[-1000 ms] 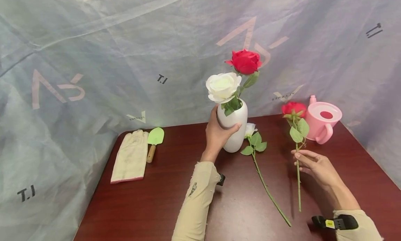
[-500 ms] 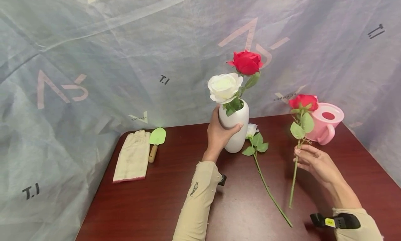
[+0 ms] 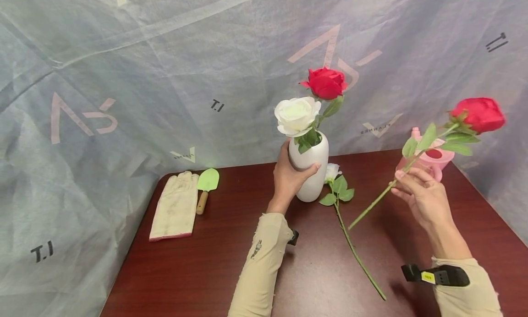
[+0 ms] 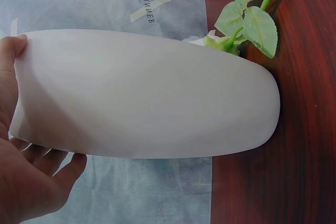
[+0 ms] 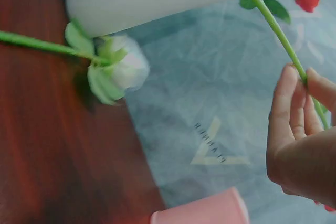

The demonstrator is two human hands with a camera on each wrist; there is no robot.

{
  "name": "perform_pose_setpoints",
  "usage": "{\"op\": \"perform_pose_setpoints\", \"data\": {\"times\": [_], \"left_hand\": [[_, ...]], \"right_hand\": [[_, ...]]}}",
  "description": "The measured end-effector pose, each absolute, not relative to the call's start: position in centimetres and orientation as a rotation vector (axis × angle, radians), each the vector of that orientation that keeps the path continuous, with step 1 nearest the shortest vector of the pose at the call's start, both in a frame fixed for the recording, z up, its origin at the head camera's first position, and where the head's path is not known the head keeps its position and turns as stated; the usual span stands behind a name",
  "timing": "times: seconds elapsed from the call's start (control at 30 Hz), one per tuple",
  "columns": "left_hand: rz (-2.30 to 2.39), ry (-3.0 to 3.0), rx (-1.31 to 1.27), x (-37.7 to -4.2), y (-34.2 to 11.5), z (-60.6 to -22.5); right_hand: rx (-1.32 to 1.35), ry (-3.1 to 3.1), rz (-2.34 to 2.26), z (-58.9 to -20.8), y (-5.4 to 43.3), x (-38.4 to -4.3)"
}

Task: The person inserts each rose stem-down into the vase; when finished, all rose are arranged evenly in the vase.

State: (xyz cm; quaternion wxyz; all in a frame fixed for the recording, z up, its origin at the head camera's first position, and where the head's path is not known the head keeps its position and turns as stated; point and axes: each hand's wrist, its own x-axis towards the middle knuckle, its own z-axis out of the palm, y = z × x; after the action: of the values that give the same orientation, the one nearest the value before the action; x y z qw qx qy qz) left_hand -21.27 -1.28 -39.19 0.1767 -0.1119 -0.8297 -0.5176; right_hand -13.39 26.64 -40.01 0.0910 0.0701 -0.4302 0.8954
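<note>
My left hand grips the white vase near its neck, thumb across the front. A white rose and a red rose stand in the vase. In the left wrist view the vase fills the middle, with fingers on both sides of its upper end. My right hand pinches the stem of another red rose, which tilts with its bloom up to the right. In the right wrist view thumb and fingers meet on the green stem.
A second white rose lies on the dark red table beside the vase. Behind the right hand stands a pink watering can, partly hidden. Work gloves and a green trowel lie at the left. A grey sheet hangs behind.
My right hand has risen and turned, swinging the red rose's bloom up to the right and its stem end left toward the lying white rose. The left hand still holds the vase.
</note>
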Motion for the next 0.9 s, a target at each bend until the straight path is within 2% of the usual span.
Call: {"op": "perform_pose_setpoints", "data": {"times": [0.23, 0.9], "left_hand": [[-1.471, -2.343, -0.32, -21.3, -1.2, -39.2], [-1.451, -2.35, -0.302, -21.4, -1.2, -39.2]], "right_hand": [[0.118, -1.065, 2.631, -37.6, 26.1, -14.2], [-0.215, -0.709, 2.521, -33.9, 23.8, -16.5]]}}
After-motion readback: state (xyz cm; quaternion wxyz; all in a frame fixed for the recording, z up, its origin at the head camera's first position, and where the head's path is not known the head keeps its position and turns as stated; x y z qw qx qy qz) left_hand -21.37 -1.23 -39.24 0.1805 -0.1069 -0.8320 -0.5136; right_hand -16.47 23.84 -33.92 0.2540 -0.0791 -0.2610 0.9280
